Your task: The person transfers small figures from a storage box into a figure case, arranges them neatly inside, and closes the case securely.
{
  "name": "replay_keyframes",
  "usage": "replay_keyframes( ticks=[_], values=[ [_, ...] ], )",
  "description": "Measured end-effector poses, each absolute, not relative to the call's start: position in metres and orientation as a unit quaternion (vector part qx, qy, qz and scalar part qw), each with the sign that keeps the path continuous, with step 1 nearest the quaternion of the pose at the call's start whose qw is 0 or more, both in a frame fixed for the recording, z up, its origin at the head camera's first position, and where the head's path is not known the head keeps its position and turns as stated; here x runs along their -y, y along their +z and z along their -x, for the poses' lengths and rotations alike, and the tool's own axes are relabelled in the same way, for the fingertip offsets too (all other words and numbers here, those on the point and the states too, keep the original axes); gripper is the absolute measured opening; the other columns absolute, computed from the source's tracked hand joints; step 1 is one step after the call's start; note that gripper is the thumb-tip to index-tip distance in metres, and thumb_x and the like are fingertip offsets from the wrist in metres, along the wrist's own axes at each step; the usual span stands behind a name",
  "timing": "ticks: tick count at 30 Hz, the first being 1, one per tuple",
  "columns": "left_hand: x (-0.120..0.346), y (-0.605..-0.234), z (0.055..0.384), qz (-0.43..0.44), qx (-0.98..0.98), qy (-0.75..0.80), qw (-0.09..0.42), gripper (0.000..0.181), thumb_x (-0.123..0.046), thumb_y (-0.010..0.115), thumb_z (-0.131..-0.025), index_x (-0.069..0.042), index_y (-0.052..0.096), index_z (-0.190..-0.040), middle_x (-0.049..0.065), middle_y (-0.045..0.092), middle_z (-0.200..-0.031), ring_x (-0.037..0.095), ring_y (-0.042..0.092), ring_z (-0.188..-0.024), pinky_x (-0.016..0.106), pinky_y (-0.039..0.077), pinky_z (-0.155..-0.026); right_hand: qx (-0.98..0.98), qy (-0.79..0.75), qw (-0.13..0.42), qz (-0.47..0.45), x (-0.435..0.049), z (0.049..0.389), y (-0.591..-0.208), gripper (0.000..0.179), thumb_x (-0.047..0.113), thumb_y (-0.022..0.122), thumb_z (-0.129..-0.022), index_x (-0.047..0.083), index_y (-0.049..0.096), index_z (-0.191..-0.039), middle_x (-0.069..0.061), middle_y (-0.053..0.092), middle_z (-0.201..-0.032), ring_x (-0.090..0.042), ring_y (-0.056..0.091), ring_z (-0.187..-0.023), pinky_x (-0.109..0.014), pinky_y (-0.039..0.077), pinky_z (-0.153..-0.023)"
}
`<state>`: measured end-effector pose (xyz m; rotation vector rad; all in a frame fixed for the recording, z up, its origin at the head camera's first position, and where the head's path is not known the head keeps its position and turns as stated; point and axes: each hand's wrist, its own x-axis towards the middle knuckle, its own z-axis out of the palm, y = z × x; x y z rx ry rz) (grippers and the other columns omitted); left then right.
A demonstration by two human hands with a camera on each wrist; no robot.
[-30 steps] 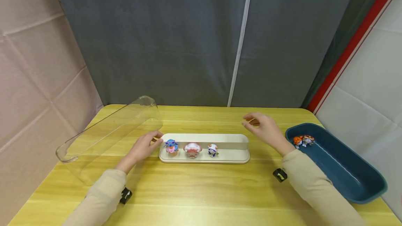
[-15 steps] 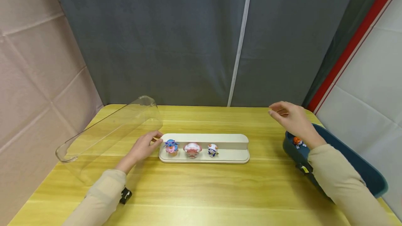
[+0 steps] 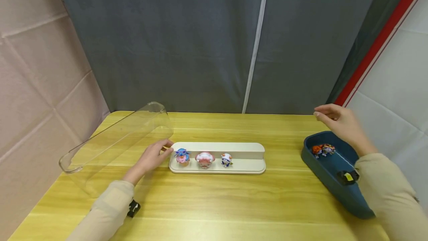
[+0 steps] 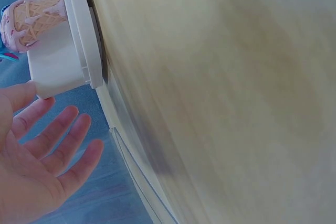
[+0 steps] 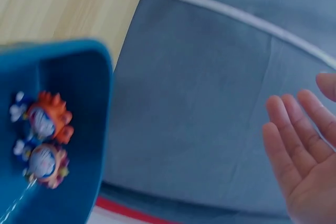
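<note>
A cream two-step display base (image 3: 247, 165) lies mid-table, bearing a blue-and-pink ice-cream-cone figurine (image 3: 182, 157), a pink-and-white round-headed figurine (image 3: 205, 160) and a small white-and-blue figurine (image 3: 226, 160). At the base's left end, thumb and index fingertip of my left hand (image 3: 153, 158) touch its corner; the left wrist view shows the other fingers spread loosely. My right hand (image 3: 344, 124) hovers over the far end of a dark blue bin (image 3: 321, 176), fingers relaxed, holding nothing. Two small figurines lie inside the bin, one with an orange head (image 5: 50, 118), the other with a multicoloured headpiece (image 5: 44, 163).
A clear plastic cover (image 3: 117, 140) lies slantwise on the left of the wooden table (image 3: 214, 207), beside my left forearm. Grey curtain (image 3: 167, 47) hangs behind the table's back edge. White panels flank both sides, with a red strip at the right.
My right hand has moved right, from beside the display base to above the blue bin. The left hand and the three figurines on the base have stayed in place.
</note>
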<state>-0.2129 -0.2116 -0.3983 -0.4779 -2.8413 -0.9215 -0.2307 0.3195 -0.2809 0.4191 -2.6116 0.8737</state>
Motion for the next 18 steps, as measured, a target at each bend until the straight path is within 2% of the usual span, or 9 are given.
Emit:
replay_keyframes(
  ticks=[4,10,16,18],
  values=[
    [0.211,-0.399,0.213,0.160,0.937,-0.304,0.061,0.019,-0.018,0.053,-0.090,-0.006,0.058,-0.104,0.011,0.059,-0.102,0.028,0.055,-0.091,0.044,0.043,-0.079,0.924,0.320,0.156,-0.137,-0.338,0.230,-0.283,0.028,0.023,0.054,-0.089,0.003,0.058,-0.108,-0.013,0.062,-0.091,0.009,0.049,-0.074,-0.013,0.040,-0.058],
    [0.211,-0.398,0.213,0.160,0.937,-0.304,0.060,0.020,-0.018,0.053,-0.089,-0.006,0.058,-0.104,0.011,0.059,-0.102,0.028,0.055,-0.091,0.044,0.043,-0.078,0.932,0.320,0.122,-0.118,-0.364,0.231,-0.296,0.034,0.027,0.054,-0.088,0.004,0.056,-0.112,0.007,0.060,-0.090,0.007,0.050,-0.076,-0.011,0.040,-0.061],
    [0.212,-0.398,0.213,0.159,0.938,-0.303,0.058,0.020,-0.018,0.053,-0.089,-0.005,0.058,-0.105,0.011,0.059,-0.102,0.028,0.055,-0.091,0.045,0.043,-0.078,0.936,0.325,0.070,-0.112,-0.379,0.234,-0.313,0.040,0.030,0.054,-0.088,0.002,0.053,-0.117,0.003,0.060,-0.096,0.006,0.053,-0.074,-0.014,0.042,-0.061],
    [0.212,-0.397,0.213,0.160,0.938,-0.302,0.059,0.020,-0.018,0.053,-0.089,-0.005,0.058,-0.104,0.011,0.059,-0.102,0.028,0.056,-0.090,0.045,0.043,-0.078,0.935,0.331,0.057,-0.111,-0.382,0.236,-0.319,0.040,0.030,0.053,-0.088,0.002,0.052,-0.117,0.006,0.059,-0.096,0.005,0.054,-0.074,-0.013,0.042,-0.062]
  ],
)
